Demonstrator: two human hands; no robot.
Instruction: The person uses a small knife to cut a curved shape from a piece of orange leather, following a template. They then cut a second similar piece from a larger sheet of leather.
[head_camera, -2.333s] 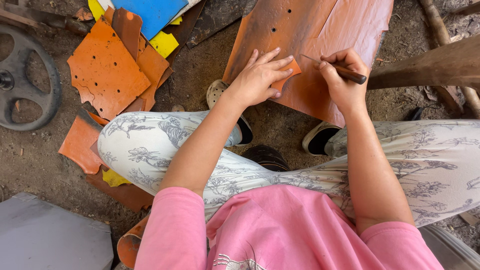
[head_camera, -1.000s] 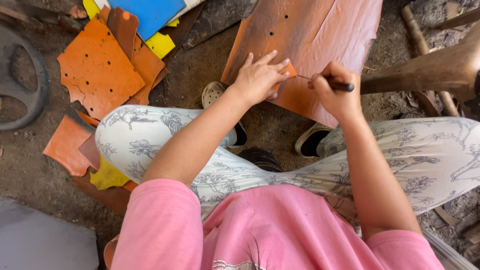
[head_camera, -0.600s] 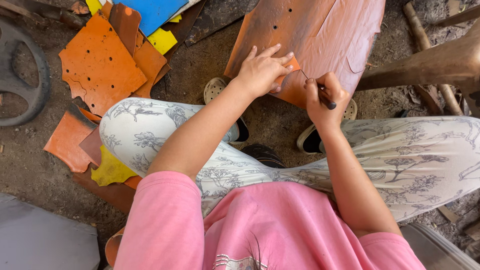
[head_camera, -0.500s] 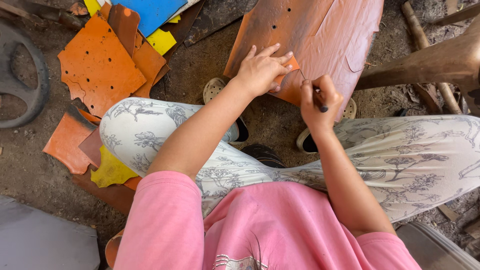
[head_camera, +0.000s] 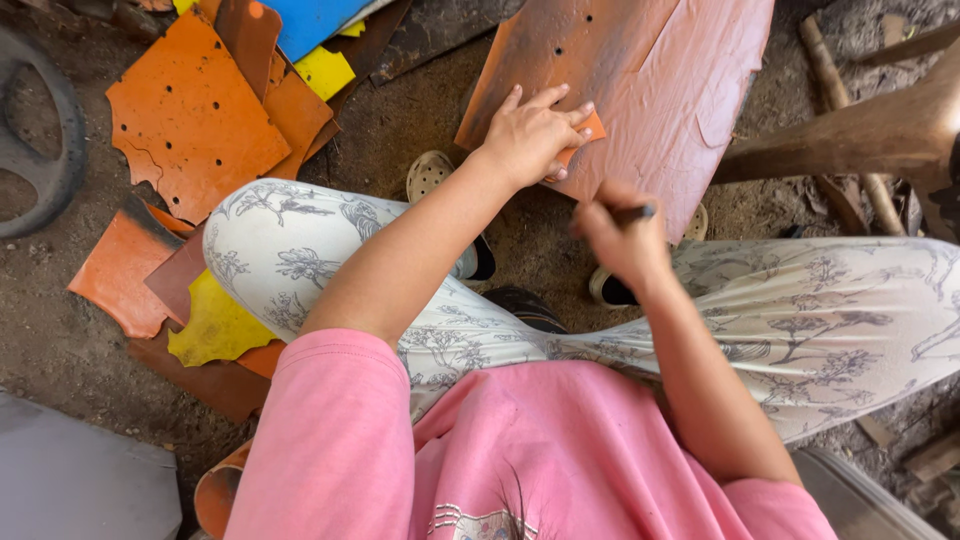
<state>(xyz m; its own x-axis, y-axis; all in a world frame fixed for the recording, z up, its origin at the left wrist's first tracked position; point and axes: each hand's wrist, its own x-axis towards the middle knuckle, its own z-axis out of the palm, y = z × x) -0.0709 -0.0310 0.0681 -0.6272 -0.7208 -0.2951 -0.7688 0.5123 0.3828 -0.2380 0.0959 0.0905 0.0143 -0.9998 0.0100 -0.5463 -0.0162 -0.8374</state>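
Left hand (head_camera: 530, 135) spread, pressing orange template (head_camera: 588, 130) onto hide (head_camera: 660, 80) | right hand (head_camera: 622, 240) pinching pen (head_camera: 634, 212), hovering beside hide edge

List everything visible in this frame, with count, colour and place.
large leather sheet: 1, reddish brown, top centre
small template piece: 1, orange, under left fingers on the sheet
pen-like tool: 1, dark, in right grip
leather offcuts: several, orange, yellow, blue, brown, on ground at left
wheel: 1, dark, far left
wooden beam: 1, brown, right
sandals: 2, pale, on the feet
left hand: pressing the template
right hand: closed on the tool
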